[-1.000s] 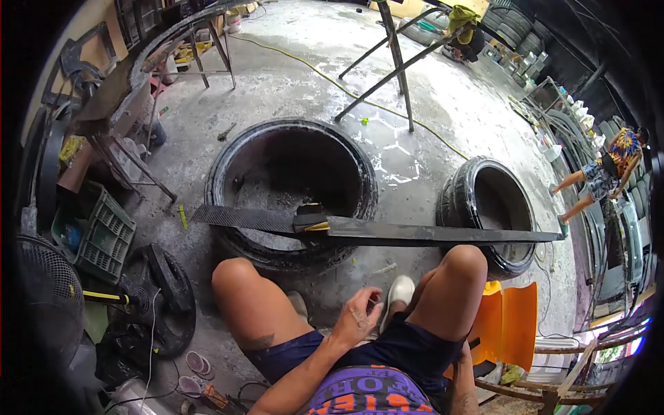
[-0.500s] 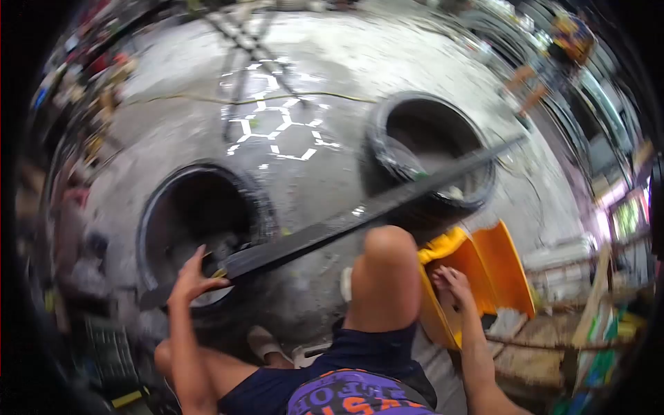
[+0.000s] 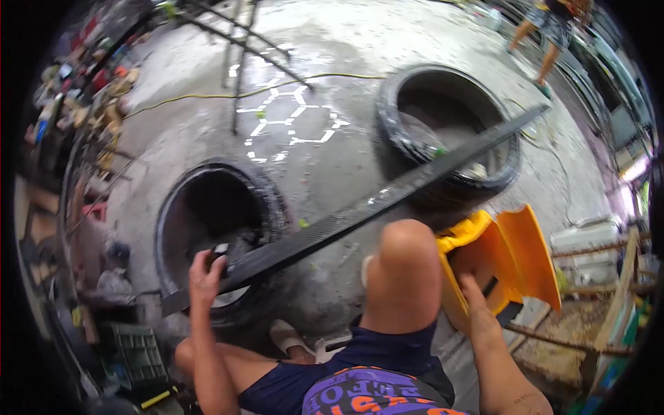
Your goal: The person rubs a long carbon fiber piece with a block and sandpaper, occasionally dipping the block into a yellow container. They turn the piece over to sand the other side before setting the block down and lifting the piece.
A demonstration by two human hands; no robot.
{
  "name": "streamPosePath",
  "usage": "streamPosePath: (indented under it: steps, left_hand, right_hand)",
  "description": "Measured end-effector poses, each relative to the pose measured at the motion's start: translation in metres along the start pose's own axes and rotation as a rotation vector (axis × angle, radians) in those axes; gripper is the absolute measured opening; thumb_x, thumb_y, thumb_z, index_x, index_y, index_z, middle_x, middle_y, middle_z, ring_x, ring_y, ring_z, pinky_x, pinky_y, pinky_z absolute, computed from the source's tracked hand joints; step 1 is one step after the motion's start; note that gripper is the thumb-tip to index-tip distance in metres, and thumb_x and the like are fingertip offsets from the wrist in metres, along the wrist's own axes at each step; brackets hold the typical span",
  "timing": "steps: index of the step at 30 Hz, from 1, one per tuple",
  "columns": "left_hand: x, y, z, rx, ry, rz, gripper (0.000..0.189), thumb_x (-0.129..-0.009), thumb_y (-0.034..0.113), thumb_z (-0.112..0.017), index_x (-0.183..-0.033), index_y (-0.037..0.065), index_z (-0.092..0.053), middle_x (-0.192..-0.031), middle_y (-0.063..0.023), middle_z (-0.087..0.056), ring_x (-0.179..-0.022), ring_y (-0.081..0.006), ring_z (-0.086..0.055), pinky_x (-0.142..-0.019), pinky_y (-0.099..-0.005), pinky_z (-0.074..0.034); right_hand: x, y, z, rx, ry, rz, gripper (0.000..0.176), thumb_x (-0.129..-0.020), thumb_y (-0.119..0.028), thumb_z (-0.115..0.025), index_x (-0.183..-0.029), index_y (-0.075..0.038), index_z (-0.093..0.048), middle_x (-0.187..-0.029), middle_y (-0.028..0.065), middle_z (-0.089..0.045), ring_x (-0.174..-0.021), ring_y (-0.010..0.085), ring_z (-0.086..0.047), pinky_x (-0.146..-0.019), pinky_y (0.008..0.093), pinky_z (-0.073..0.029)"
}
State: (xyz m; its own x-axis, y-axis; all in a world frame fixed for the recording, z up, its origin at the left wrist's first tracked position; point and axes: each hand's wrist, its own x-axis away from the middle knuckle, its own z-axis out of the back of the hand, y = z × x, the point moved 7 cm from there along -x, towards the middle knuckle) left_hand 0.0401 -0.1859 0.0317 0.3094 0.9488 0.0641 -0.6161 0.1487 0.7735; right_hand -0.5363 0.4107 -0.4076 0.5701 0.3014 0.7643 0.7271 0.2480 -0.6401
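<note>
A long dark bar with a woven-looking surface [image 3: 332,227] lies slantwise across two black tyres, the left tyre [image 3: 166,228] and the right tyre [image 3: 389,117]. My left hand [image 3: 205,278] is at the bar's near left end, its fingers closed around a small black object with a pale top [image 3: 220,250]; I cannot tell its kind. To the right of my knee, my right hand [image 3: 473,290] reaches into an open yellow plastic container [image 3: 532,252]. Its fingers are mostly hidden inside, close to a dark strip there.
A yellow cord [image 3: 207,100] crosses the wet concrete floor beyond the tyres. Metal legs [image 3: 238,62] stand at the back. Another person [image 3: 546,34] stands at the far right. A green crate [image 3: 138,351] sits at lower left, and wooden boards [image 3: 574,353] lie at lower right.
My left hand has gone from spread fingers near the bar's end to closing around the small black object. My right hand has moved deeper into the yellow container. The view has shifted slightly.
</note>
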Motion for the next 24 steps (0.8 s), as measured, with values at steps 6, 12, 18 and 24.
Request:
streamPosePath:
  steps: [6,12,18,24]
  left_hand:
    - [-0.002,0.028,-0.084,0.609,-0.128,0.188,0.04,-0.098,0.024,-0.065,-0.127,-0.003,-0.064,-0.116,-0.0068,-0.067,-0.107,-0.0134,-0.06,-0.097,-0.0286,-0.045]
    - [-0.046,0.096,-0.219,1.2,-0.352,0.326,0.029,-0.099,0.027,-0.064,-0.115,0.003,-0.066,-0.099,-0.0035,-0.069,-0.089,-0.0174,-0.065,-0.079,-0.0347,-0.052]
    - [-0.063,0.139,-0.276,1.661,-0.613,0.327,0.026,-0.103,0.031,-0.058,-0.111,0.007,-0.066,-0.093,-0.0056,-0.068,-0.08,-0.0206,-0.065,-0.078,-0.0426,-0.055]
    - [-0.042,0.051,-0.159,1.305,-0.175,0.261,0.025,-0.102,0.029,-0.061,-0.108,0.006,-0.069,-0.096,-0.0052,-0.07,-0.088,-0.018,-0.065,-0.084,-0.0387,-0.053]
  right_hand:
    - [0.124,-0.164,-0.105,-0.562,-0.478,0.332,0.016,-0.095,-0.013,-0.063,-0.107,-0.003,-0.068,-0.111,0.0108,-0.07,-0.101,0.0252,-0.067,-0.091,0.0373,-0.056]
    - [0.252,-0.348,-0.364,-0.162,-0.729,0.278,0.031,-0.103,-0.026,-0.053,-0.106,0.002,-0.067,-0.103,0.0155,-0.071,-0.102,0.027,-0.068,-0.096,0.039,-0.055]
    - [0.337,-0.306,-0.578,0.626,-1.122,0.035,0.041,-0.104,-0.033,-0.054,-0.11,0.005,-0.068,-0.104,0.0182,-0.073,-0.094,0.0271,-0.073,-0.085,0.0374,-0.059]
    - [0.308,-0.234,-0.644,1.142,-1.067,0.535,0.054,-0.097,-0.05,-0.064,-0.102,0.003,-0.073,-0.092,0.0154,-0.076,-0.083,0.0229,-0.073,-0.074,0.0339,-0.058]
